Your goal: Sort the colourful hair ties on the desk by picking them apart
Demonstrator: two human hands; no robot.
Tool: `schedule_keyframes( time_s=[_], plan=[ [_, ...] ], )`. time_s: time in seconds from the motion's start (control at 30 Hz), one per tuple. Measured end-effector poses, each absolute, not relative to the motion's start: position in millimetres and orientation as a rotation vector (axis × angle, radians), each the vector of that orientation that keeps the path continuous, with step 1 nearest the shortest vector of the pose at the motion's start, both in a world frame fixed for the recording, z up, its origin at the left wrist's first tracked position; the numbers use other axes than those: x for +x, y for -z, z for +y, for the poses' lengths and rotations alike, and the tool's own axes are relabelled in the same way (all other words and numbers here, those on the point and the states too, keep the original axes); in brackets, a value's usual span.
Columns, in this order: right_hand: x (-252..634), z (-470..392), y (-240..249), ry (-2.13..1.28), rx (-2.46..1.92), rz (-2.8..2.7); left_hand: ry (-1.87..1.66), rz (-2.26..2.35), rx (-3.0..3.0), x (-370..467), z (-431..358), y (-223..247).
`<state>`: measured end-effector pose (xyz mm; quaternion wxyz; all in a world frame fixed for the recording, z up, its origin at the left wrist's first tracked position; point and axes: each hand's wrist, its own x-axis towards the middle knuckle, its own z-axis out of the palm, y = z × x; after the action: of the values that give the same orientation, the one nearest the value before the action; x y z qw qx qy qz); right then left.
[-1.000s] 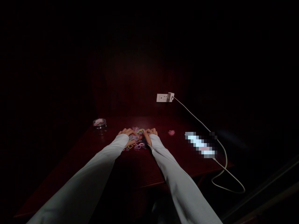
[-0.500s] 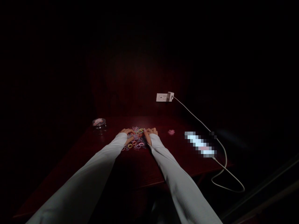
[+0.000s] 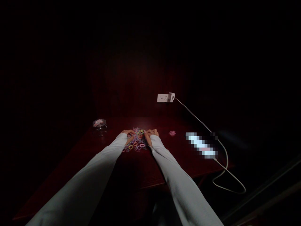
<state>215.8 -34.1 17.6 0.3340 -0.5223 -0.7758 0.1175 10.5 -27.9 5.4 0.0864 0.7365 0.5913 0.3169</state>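
A loose pile of small, many-coloured hair ties [image 3: 136, 146] lies on the dark red table, spread between my two hands. At its left edge rests my left hand [image 3: 127, 133], fingers loosely bent and thumb held apart from them, touching the ties. My right hand [image 3: 151, 133] is at the right edge, its fingers curled and the thumb close to the index finger. Whatever is between those fingertips is too small to make out. Apart from the pile, to the right, sits a small heap of pink hair ties [image 3: 172, 133].
A clear round container [image 3: 99, 123] with pinkish pieces showing at its lid stands at the left. On the right lies a blurred, lit device [image 3: 201, 146] with a white cable [image 3: 227, 157] running to a charger [image 3: 171, 97] in the wall socket [image 3: 162, 98].
My left hand has shifted slightly to the left, its thumb a little further from the middle of the pile. My right hand stays almost where it was.
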Motion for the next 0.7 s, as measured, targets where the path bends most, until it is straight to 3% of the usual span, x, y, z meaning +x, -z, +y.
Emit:
schedule_keyframes(
  time_s=[0.7],
  plan=[
    [202.6,-39.9,-18.6,-0.092,-1.419,-2.175,-1.042,1.68,1.982,12.6,-17.0,-1.9]
  ],
)
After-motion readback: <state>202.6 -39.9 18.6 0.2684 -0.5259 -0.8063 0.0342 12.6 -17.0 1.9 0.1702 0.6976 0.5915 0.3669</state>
